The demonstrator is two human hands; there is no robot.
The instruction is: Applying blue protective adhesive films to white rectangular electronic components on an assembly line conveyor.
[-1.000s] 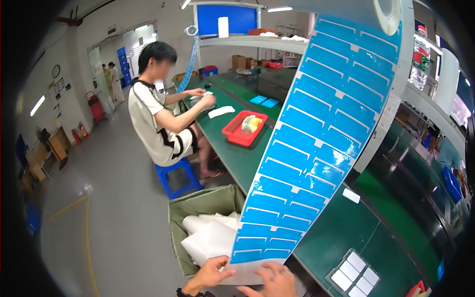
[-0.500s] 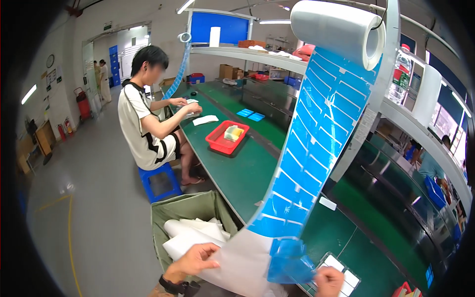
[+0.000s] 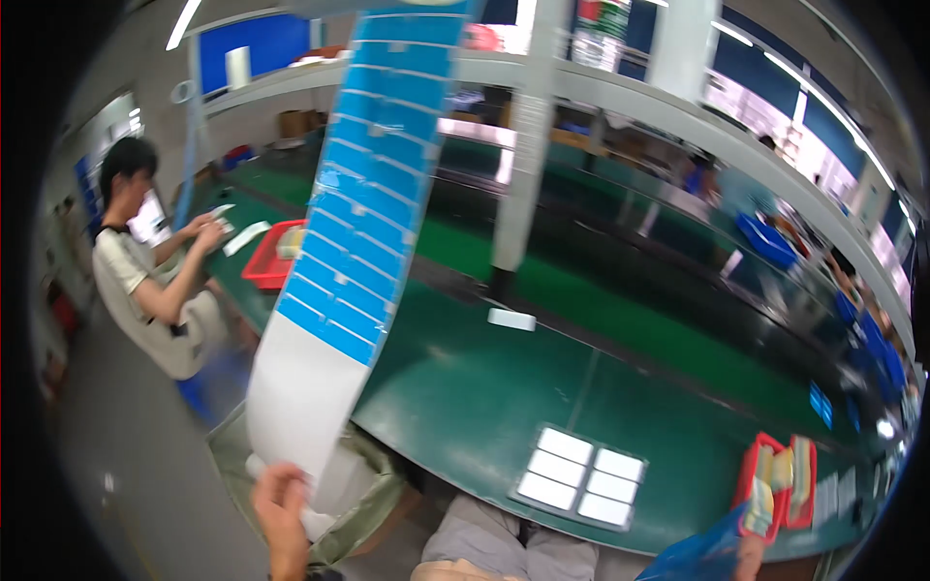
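A long strip of blue film labels on white backing (image 3: pixel 373 213) hangs down in front of me, its lower part bare white. My left hand (image 3: pixel 281 513) is at the bare lower end, fingers curled and seemingly pinching its edge, though motion blurs them. At the lower right, my right hand (image 3: pixel 750 557) grips a loose piece of translucent blue film (image 3: pixel 702 554), which trails to its left. Between my hands on the green table (image 3: pixel 465 397) lies a flat panel with several white rectangles (image 3: pixel 610 484).
Red trays (image 3: pixel 746 489) with yellowish pieces stand by my right hand. A green cloth bin (image 3: pixel 228 450) sits below my left hand. A co-worker (image 3: pixel 145 261) sits at the left beside another red tray (image 3: pixel 262 261). A white post (image 3: pixel 528 165) rises behind the table.
My view has swung to the right. The blue film has come off the strip and moved right with my right hand, towards the red trays. My left hand remains by the backing.
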